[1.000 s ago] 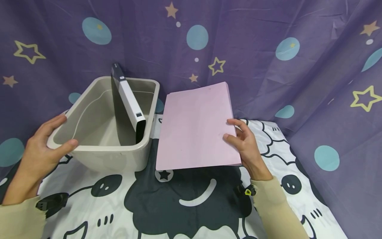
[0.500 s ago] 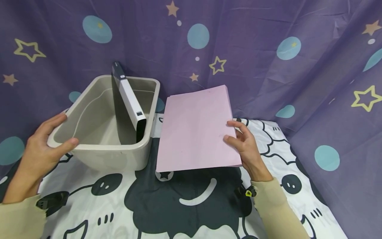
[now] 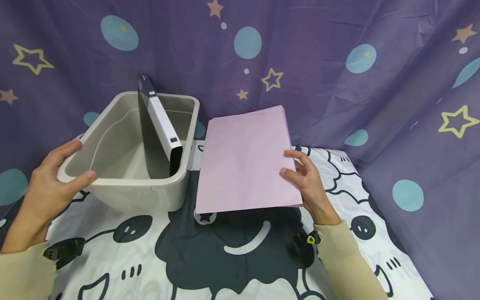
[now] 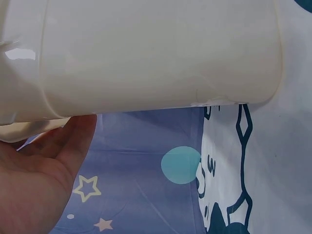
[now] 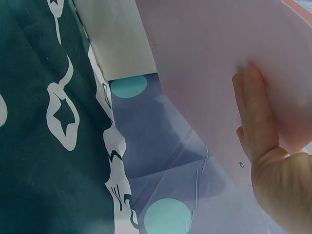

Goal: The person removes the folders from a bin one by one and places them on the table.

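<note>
Pink folder [image 3: 245, 162] is in the person's right hand [image 3: 309, 181], just to the right of a pale grey bin [image 3: 138, 196], its broad front face toward the head camera and its upper part showing against a purple curtain [image 3: 311, 62]. The right hand pinches the folder at its right edge: the thumb lies on the front face, and in the right wrist view at least 2 fingers [image 5: 258, 107] lie close together and nearly straight along the other face. The folder is tilted, its bottom edge showing over a dark patch of the printed cloth [image 3: 195, 254]; whether any of it touches the cloth is hard to tell. The left hand [image 3: 52, 183] grips the bin at the near left corner, thumb over the rim and spread well apart from the other fingers, which are on the left side. Inside the bin, 1 black file [image 3: 163, 121] with a white spine leans along the right side, its top end poking above the back rim. The 2 sleeves [image 3: 28, 271] are pale yellow, and a dark device [image 3: 71, 249] sits at the left wrist. Stars and blue dots cover the curtain; the cloth has black and white cartoon shapes.
</note>
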{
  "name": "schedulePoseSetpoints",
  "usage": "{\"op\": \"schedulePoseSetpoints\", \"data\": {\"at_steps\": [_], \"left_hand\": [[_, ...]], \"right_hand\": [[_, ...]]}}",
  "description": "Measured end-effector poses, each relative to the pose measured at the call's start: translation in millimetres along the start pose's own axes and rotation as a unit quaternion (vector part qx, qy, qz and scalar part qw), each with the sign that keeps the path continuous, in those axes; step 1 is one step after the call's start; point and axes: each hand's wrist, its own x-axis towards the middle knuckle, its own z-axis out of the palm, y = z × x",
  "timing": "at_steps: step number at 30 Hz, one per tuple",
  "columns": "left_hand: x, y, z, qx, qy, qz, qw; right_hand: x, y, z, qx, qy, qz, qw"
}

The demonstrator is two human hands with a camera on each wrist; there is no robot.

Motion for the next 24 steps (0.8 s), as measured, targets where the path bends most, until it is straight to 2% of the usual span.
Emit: {"op": "schedulePoseSetpoints", "data": {"at_steps": [9, 15, 20, 24], "left_hand": [[1.0, -0.3, 1.5, 0.004, 0.003, -0.003, 1.0000], [1.6, 0.0, 1.4, -0.007, 0.008, 0.010, 0.9999], [0.8, -0.3, 0.9, -0.004, 0.008, 0.009, 0.9999], [1.2, -0.4, 0.9, -0.014, 0.005, 0.011, 0.9998]], "right_hand": [[2.3, 5, 0, -0.001, -0.002, 0.008, 1.0000], [2.7, 9, 4, -0.001, 0.000, 0.002, 1.0000], [2.5, 13, 8, 0.022, -0.001, 0.015, 0.9997], [2.0, 16, 9, 0.018, -0.001, 0.024, 0.9995]]}}
